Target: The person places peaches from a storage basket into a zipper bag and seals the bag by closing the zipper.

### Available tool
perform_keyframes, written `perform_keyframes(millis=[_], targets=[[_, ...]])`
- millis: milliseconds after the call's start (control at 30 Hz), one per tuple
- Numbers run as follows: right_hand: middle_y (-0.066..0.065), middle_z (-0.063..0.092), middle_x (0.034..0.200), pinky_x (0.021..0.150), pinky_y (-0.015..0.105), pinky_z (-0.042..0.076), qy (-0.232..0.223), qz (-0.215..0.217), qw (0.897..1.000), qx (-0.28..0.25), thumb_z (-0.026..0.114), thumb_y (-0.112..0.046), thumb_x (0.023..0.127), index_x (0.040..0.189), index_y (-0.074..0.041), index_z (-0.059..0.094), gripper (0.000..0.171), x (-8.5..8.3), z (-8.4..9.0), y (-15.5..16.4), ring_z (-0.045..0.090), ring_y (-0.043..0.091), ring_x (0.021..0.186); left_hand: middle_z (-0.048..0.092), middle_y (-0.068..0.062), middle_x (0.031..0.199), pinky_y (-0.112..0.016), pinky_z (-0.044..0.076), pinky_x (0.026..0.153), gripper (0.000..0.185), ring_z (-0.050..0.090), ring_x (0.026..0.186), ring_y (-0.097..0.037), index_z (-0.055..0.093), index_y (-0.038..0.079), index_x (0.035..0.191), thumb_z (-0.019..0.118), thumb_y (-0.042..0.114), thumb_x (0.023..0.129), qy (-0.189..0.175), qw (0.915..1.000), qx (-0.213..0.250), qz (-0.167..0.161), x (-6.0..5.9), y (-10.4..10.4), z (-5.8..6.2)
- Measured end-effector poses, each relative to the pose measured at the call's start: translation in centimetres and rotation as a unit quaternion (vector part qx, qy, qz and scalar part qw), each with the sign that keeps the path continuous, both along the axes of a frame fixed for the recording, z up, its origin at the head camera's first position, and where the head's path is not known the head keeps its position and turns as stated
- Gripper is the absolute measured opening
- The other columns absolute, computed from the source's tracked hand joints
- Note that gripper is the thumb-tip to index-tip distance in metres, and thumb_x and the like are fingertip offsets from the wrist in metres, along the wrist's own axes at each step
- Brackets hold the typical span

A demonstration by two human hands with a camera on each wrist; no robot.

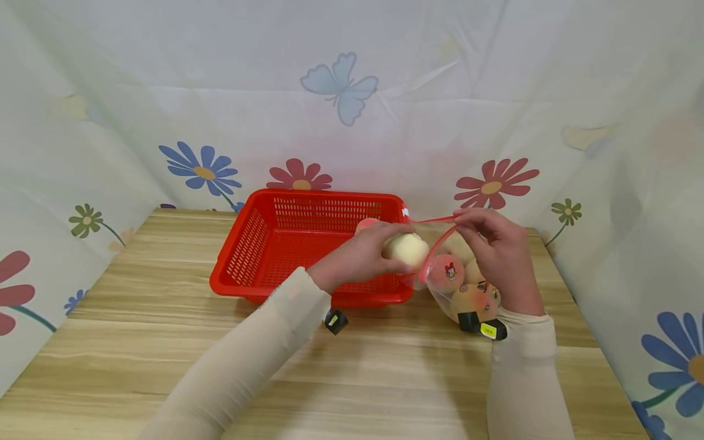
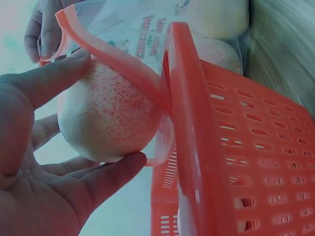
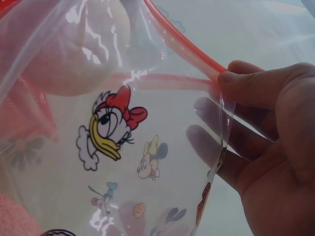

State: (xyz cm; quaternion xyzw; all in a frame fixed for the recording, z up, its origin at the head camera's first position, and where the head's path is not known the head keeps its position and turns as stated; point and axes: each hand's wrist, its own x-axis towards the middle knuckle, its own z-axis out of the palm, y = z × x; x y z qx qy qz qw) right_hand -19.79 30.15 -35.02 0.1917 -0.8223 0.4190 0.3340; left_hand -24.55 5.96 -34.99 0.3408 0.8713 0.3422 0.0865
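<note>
**Basket of red slotted plastic (image 1: pixel 236 286), clear bag with cartoon prints (image 3: pixel 167 115), round peach-like fruit (image 2: pixel 110 115) at its mouth**

So the basket takes the left, a pinkish round thing (image 1: pixel 365 225) showing at its right end. Just beyond that end sits the bag, with pink-and-yellow round fruits (image 1: pixel 475 300) showing through the film.

On to my hands! My right hand (image 1: pixel 503 256) has thumb and forefinger pinching the red plastic strip (image 2: pixel 118 60) along the bag's mouth, other fingers bent behind the film. My left hand (image 1: pixel 363 253) is the nearer one, and it has the fruit: thumb on one side, fingers curved round the other, a proper grip.

Here's what I reckon everything turns on: the fruit lies between my left thumb and fingers, right at the mouth, the strip crossing its edge. The basket's rim is just beside it; whether they touch, I can't tell. No long axis to line up, it's near enough a ball.

And the looks? Pale cream, blushing into fine pink speckles. Real or model, I can't say!
</note>
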Motion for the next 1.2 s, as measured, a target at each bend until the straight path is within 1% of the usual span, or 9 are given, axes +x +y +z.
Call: perform_keyframes(millis=[133,300,400,500,633,767,867,1033,1200], targets=[[0.010,0.071,0.103,0.086,0.009,0.049,0.001,0.001,1.000,-0.001,0.068,0.001,0.086,0.102,-0.003,0.070,0.017,0.0,0.0,0.0,0.061,-0.009,0.089,0.051,0.007,0.134,-0.028,0.055,0.088,0.072,0.052,0.115,-0.012,0.042,0.031,0.145,0.075,0.038,0.082,0.006,0.9998,0.005,-0.017,0.0,0.0,0.1],[0.011,0.071,0.104,0.086,0.008,0.049,0.002,0.004,1.000,0.000,0.068,0.002,0.086,0.102,-0.003,0.070,0.017,0.0,0.0,0.0,0.061,-0.009,0.090,0.056,0.003,0.132,-0.029,0.056,0.088,0.065,0.056,0.115,-0.019,0.045,0.028,0.143,0.073,0.036,0.085,0.001,0.9996,0.013,-0.026,0.0,-0.3,0.1],[0.010,0.071,0.104,0.086,0.008,0.049,-0.001,0.002,1.000,0.004,0.068,0.002,0.086,0.103,-0.003,0.070,0.018,0.0,0.0,0.1,0.061,-0.010,0.090,0.058,0.000,0.128,-0.029,0.057,0.085,0.059,0.057,0.114,-0.021,0.050,0.026,0.139,0.073,0.033,0.086,-0.008,0.9998,0.019,-0.006,-0.2,-0.4,0.2],[0.009,0.071,0.105,0.086,0.007,0.048,-0.004,-0.008,1.000,0.011,0.068,0.001,0.086,0.105,-0.004,0.070,0.019,0.0,0.0,0.1,0.060,-0.011,0.090,0.059,-0.001,0.124,-0.030,0.058,0.081,0.053,0.057,0.111,-0.020,0.053,0.024,0.135,0.073,0.031,0.086,-0.020,0.9990,0.026,0.031,-0.7,-0.5,0.3],[0.009,0.071,0.104,0.086,0.007,0.048,-0.005,-0.014,1.000,0.015,0.068,0.000,0.087,0.105,-0.005,0.070,0.019,0.1,0.0,0.1,0.060,-0.011,0.090,0.061,-0.001,0.119,-0.031,0.059,0.077,0.048,0.058,0.105,-0.017,0.053,0.021,0.129,0.072,0.031,0.087,-0.045,0.9953,0.024,0.082,-1.8,-0.3,0.2],[0.009,0.072,0.102,0.085,0.008,0.049,-0.005,-0.013,1.000,0.013,0.068,-0.001,0.086,0.105,-0.005,0.070,0.019,0.1,0.0,0.1,0.060,-0.010,0.088,0.061,-0.001,0.116,-0.031,0.059,0.076,0.044,0.059,0.101,-0.017,0.054,0.020,0.125,0.072,0.031,0.086,-0.070,0.9902,0.009,0.120,-3.0,0.2,0.1],[0.009,0.072,0.102,0.085,0.008,0.049,-0.005,-0.013,1.000,0.012,0.068,-0.001,0.086,0.105,-0.005,0.070,0.019,0.1,-0.1,0.1,0.060,-0.010,0.088,0.061,-0.001,0.117,-0.031,0.059,0.079,0.047,0.060,0.100,-0.019,0.054,0.019,0.127,0.072,0.031,0.085,-0.085,0.9875,-0.018,0.132,-3.8,0.8,0.0],[0.009,0.071,0.103,0.084,0.008,0.049,-0.003,-0.012,1.000,0.010,0.068,0.000,0.086,0.105,-0.005,0.070,0.019,0.1,0.0,0.2,0.060,-0.010,0.089,0.063,-0.001,0.115,-0.031,0.059,0.079,0.050,0.061,0.095,-0.019,0.055,0.016,0.131,0.073,0.029,0.085,-0.104,0.9835,-0.067,0.132,-4.6,1.8,0.1],[0.009,0.071,0.104,0.085,0.007,0.049,0.000,-0.010,1.000,0.008,0.068,0.000,0.086,0.103,-0.004,0.071,0.018,0.1,0.1,0.3,0.060,-0.010,0.090,0.064,0.000,0.107,-0.030,0.059,0.077,0.041,0.062,0.091,-0.019,0.059,0.015,0.125,0.070,0.027,0.087,-0.116,0.9822,-0.077,0.126,-4.9,2.3,0.2]])
